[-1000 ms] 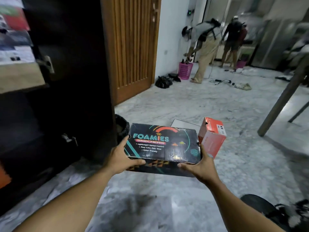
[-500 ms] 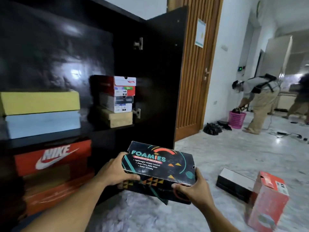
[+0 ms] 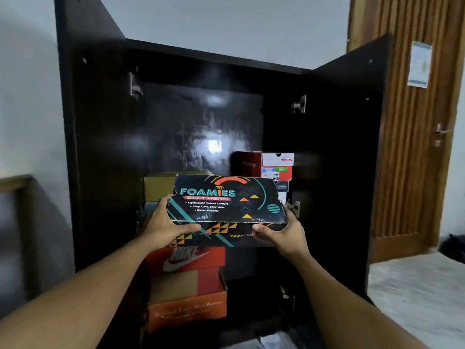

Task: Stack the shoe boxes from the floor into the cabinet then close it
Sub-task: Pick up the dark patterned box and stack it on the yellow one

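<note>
With left hand (image 3: pixel 163 225) and right hand (image 3: pixel 281 235), gripping the Foamies box (image 3: pixel 226 202) at its two short ends, thumbs curled over the front lower edge, fingers hidden underneath. Held level in the air, lid up, in front of the open cabinet (image 3: pixel 105 147) at middle-shelf height, not yet set down inside.

Half a second ago carried lower and seen from off to the cabinet's right; now raised and faced square on. Gone from view since then: two boxes on the floor, the bending person.

Swung wide at right: cabinet door (image 3: pixel 352 172), just beside wooden room door (image 3: pixel 415 185). Pale marble floor (image 3: pixel 415 298) at lower right.

Below the held box: red Nike box (image 3: pixel 191 258) stacked on orange box (image 3: pixel 186 311). Behind it on the shelf: yellow box (image 3: pixel 158 187) at left, partly hidden; stack of red-and-white boxes (image 3: pixel 276 165) at right, lower ones covered by the held box's corner. Stuck on room door: paper notice (image 3: pixel 419 64).
</note>
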A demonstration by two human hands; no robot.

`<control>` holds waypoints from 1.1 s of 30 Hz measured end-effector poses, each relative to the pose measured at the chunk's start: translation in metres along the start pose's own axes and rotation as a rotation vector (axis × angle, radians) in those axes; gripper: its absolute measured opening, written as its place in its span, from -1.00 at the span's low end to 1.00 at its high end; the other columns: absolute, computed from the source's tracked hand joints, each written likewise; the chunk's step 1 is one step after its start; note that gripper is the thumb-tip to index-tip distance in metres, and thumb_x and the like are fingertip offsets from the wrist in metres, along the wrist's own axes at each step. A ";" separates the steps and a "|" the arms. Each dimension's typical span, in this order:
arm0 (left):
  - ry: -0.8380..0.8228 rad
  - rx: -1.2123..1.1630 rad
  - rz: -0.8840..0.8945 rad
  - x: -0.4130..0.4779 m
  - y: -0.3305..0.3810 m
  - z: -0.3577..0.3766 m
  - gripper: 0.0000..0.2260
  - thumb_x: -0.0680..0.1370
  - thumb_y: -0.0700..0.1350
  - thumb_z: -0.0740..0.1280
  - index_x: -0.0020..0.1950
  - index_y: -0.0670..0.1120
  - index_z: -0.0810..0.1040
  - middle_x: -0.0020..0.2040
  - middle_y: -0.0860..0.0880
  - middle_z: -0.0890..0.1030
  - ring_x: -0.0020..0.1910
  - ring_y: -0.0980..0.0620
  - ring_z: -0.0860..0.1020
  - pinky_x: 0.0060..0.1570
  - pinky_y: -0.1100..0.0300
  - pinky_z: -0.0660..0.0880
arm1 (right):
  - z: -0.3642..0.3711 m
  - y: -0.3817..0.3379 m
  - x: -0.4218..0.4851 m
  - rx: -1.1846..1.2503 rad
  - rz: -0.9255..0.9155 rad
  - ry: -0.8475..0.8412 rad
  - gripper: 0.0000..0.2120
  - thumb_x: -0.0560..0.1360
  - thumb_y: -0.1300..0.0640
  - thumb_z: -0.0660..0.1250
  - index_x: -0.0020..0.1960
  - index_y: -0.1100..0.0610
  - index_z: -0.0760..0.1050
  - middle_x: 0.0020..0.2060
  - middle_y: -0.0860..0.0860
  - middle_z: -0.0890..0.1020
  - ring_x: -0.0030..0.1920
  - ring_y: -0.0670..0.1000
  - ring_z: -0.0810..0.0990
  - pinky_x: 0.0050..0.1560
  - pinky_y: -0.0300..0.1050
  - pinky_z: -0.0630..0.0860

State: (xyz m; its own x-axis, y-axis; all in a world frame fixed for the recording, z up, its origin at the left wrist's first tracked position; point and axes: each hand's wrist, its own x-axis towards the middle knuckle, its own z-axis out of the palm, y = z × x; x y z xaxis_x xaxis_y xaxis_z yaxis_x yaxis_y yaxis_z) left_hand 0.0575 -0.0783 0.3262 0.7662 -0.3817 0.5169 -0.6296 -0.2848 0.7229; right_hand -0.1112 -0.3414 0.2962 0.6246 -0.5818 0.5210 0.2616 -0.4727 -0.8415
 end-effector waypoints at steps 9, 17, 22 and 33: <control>0.341 -0.025 0.061 0.088 0.008 -0.025 -0.18 0.26 -0.07 0.67 0.37 -0.10 0.28 0.08 0.08 0.50 0.06 0.08 0.50 -0.09 0.31 0.35 | 0.059 -0.025 0.126 0.194 -0.129 -0.040 -0.30 0.26 0.21 0.66 0.31 0.11 0.41 0.10 0.03 0.65 0.09 0.11 0.69 -0.05 0.02 0.68; 0.609 0.258 0.067 0.185 -0.015 -0.031 -0.13 0.29 0.23 0.58 0.48 -0.07 0.34 0.24 -0.11 0.33 0.27 -0.12 0.32 0.21 0.00 0.39 | 0.132 -0.016 0.233 0.106 -0.242 0.145 -0.19 0.13 -0.27 0.65 0.20 -0.06 0.31 0.16 0.04 0.56 0.16 0.00 0.58 0.21 -0.05 0.54; 0.673 0.311 0.046 0.222 -0.037 -0.023 -0.21 0.44 0.03 0.53 0.55 -0.12 0.21 0.39 -0.18 0.31 0.38 -0.19 0.26 0.30 -0.09 0.34 | 0.172 0.001 0.276 0.101 -0.218 0.154 -0.32 0.33 0.04 0.62 0.30 0.09 0.32 0.09 -0.02 0.57 0.15 0.03 0.59 0.16 -0.10 0.50; 0.456 0.575 0.009 0.251 -0.104 -0.001 -0.23 0.51 -0.01 0.43 0.58 -0.10 0.07 0.62 -0.02 -0.24 0.61 -0.10 -0.06 0.38 -0.02 0.34 | 0.218 0.049 0.298 0.063 -0.216 -0.115 -0.42 0.31 -0.05 0.61 0.24 -0.06 0.44 0.10 -0.02 0.63 0.10 -0.04 0.62 0.23 -0.10 0.51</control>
State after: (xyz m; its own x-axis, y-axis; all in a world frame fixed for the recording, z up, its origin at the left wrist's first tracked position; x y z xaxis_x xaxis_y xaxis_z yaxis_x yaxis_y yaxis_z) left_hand 0.3154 -0.1441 0.3812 0.6593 -0.0181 0.7517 -0.5084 -0.7473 0.4279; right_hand 0.2481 -0.3938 0.3789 0.6275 -0.3909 0.6734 0.4414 -0.5338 -0.7212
